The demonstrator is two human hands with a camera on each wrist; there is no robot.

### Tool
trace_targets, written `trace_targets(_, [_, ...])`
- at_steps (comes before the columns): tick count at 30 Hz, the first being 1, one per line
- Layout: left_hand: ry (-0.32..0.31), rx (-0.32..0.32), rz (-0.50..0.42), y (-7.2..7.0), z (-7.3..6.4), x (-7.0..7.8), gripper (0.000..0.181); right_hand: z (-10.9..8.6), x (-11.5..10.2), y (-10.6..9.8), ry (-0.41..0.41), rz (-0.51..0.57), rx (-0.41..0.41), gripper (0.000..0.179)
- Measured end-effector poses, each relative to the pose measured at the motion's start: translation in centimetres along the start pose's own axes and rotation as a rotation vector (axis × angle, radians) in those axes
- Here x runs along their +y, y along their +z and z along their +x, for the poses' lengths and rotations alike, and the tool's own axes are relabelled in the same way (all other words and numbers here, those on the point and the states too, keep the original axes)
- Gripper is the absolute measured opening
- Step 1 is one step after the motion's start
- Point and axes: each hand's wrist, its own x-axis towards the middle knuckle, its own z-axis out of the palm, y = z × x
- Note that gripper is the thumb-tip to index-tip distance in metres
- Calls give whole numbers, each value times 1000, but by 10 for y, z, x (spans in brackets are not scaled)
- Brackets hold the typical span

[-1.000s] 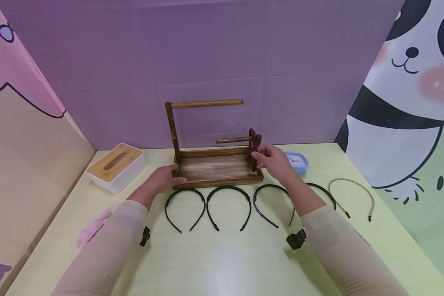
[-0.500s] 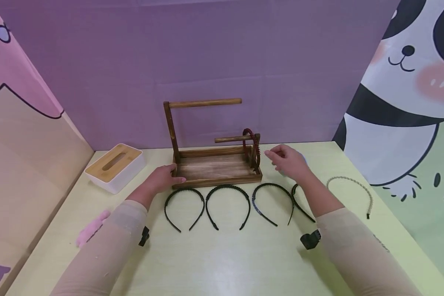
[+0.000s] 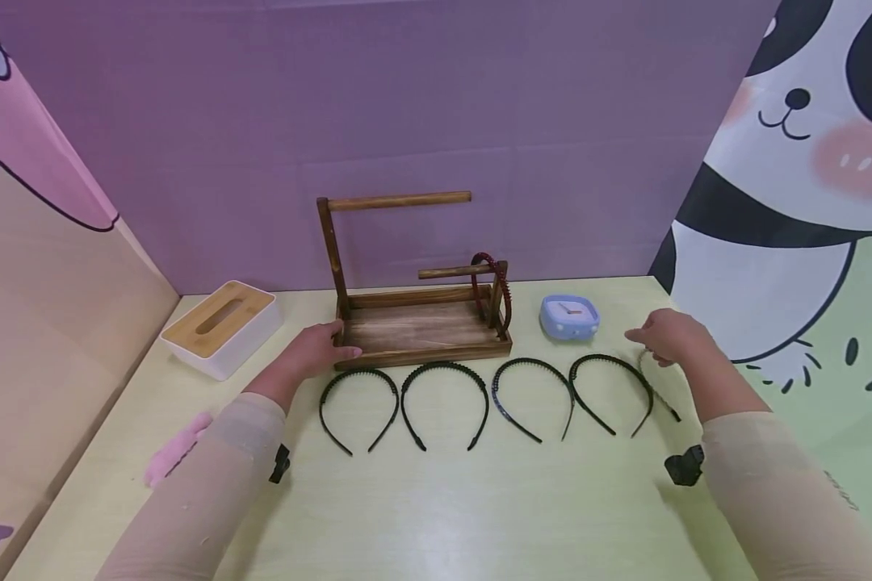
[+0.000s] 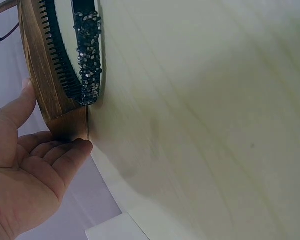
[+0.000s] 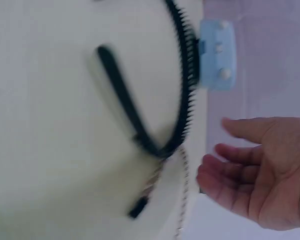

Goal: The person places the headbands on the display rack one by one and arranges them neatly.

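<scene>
My left hand (image 3: 311, 353) holds the left end of a brown wooden headband stand (image 3: 421, 355), thumb and fingers at the tray's corner. The stand has a high bar, a low bar and a shallow tray. A dark red headband (image 3: 507, 303) hangs over the low bar at the right post. My right hand (image 3: 674, 336) hovers over a pale beaded headband (image 3: 666, 402), partly hidden beneath it. In the right wrist view the right hand (image 5: 262, 172) has loosely bent fingers and holds nothing. Beside it lies a black toothed headband (image 3: 612, 359).
More dark headbands, one glittery black (image 3: 359, 372), one black (image 3: 445, 365) and one with blue trim (image 3: 530, 361), lie in front of the stand. A blue clock (image 3: 570, 318) stands right of it. To the left are a tissue box (image 3: 243, 343) and a pink fluffy item (image 3: 178, 450).
My right hand has let go of the red headband, now hanging on the low bar, and moved right past the clock to the beaded headband. The left hand stays on the stand.
</scene>
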Motion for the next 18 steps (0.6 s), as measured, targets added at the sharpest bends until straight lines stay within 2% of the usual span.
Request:
trace_targets(3, [1,1,4,0,1,0,82,5,13,9,79,22,-131,42])
trace_targets(5, [5,1,6,1,1,-1,82,7,18,15,128,47,-179,43])
trace_targets(9, [10,0,0,1,1,-1,82,10,21,22,155,94,-192,35])
trace_targets(18, [8,0,-3,0,-2,-1,81,10,14,26,167,180,-178,20])
